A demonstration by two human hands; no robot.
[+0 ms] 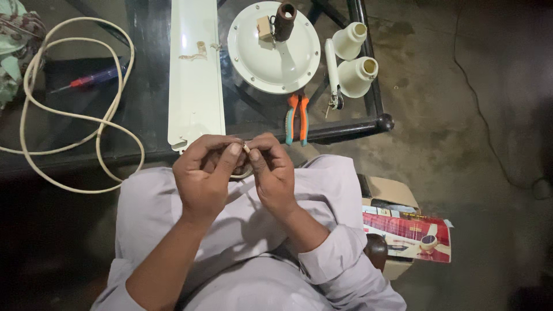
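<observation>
Pale sleeves and our lap fill the near edge of the view, and just above them we hold both hands together over a small round object (244, 170), a ring or roll of some kind, mostly hidden behind the fingers. Our left hand (204, 173) is curled almost closed around it from the left — a cradling grip that keeps it steady. Our right hand (273, 171) is pinched nearly shut, thumb and forefinger meeting on a small pale tip (246, 148) at the top of the object, as one would to pick at a fine end. The object sits in the air over our lap, just short of the near edge of the desk (144, 109).

On the dark glass desk, a pair of pliers (296, 118) with orange and teal grips lies at the near edge, close to the hands and within easy reach. Beyond it rests a round cream housing (273, 55) with a dark stub at its centre, and beside that a long cream blade (194, 69) runs toward the far edge. Two cream cups (354, 60) stand near the right edge. Toward the left, a cream cable (69, 115) loops around a red-handled screwdriver (92, 79). On the floor at our right — beside the knee — sits a printed cardboard box (406, 230).
</observation>
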